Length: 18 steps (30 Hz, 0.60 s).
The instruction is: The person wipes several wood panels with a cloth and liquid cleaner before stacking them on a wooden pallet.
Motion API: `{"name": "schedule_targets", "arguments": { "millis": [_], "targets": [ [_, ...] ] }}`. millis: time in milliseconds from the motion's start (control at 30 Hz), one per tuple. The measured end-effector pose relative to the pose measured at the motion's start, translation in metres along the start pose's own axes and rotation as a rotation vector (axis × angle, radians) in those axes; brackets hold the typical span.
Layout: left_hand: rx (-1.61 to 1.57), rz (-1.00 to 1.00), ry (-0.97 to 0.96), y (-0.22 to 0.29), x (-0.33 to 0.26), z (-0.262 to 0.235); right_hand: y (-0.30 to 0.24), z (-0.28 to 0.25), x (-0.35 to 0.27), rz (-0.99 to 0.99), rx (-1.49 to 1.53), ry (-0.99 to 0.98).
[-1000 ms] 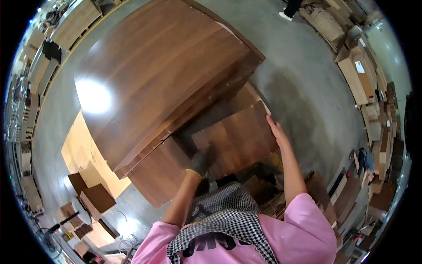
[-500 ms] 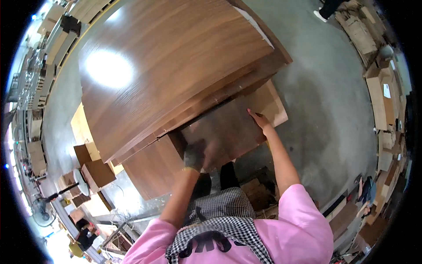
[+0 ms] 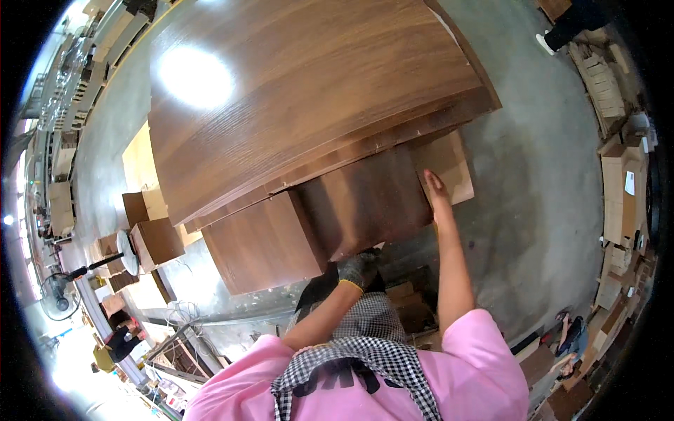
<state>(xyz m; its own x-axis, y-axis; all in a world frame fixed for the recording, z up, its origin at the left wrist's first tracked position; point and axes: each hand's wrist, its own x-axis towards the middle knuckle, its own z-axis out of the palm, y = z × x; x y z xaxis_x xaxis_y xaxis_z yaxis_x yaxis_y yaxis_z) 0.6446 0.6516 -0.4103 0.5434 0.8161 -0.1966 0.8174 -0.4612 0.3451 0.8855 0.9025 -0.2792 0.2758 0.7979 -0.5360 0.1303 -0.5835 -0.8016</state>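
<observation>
A large brown wood-grain panel (image 3: 309, 91) forms the broad top of a piece of furniture before me. Below its near edge sits a smaller brown board (image 3: 372, 200), beside a brown box-shaped section (image 3: 260, 245) on the left. My right hand (image 3: 437, 189) is bare and lies along the board's right edge, its fingers stretched out. A dark glove covers my left hand (image 3: 359, 266), which is at the board's near lower edge; its fingers are hard to make out against the dark background.
A pale board (image 3: 453, 168) juts out right of the brown one. Open cardboard boxes (image 3: 158, 242) and a fan (image 3: 60, 295) stand at left. Stacked cartons (image 3: 621, 189) line the right side, and a person's dark-clad leg (image 3: 565, 28) shows at top right.
My left hand has slid off the board's face to its near edge, toward the right. My right hand's fingers have straightened along the edge. The whole view has shifted somewhat.
</observation>
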Motion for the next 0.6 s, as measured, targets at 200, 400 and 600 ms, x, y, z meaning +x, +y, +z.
{"name": "schedule_targets", "arguments": {
  "millis": [200,400,600],
  "targets": [
    [-0.969,-0.192,-0.021,-0.018,-0.001,-0.007,0.052,0.016,-0.061,0.574,1.063,0.145],
    [-0.519,-0.427,-0.130,-0.012,0.025,-0.087,0.018,0.022,-0.078,0.567,1.312,0.072],
    [-0.411,-0.500,-0.159,0.010,0.029,-0.173,0.053,-0.019,-0.066,0.507,0.836,-0.215]
  ]
}}
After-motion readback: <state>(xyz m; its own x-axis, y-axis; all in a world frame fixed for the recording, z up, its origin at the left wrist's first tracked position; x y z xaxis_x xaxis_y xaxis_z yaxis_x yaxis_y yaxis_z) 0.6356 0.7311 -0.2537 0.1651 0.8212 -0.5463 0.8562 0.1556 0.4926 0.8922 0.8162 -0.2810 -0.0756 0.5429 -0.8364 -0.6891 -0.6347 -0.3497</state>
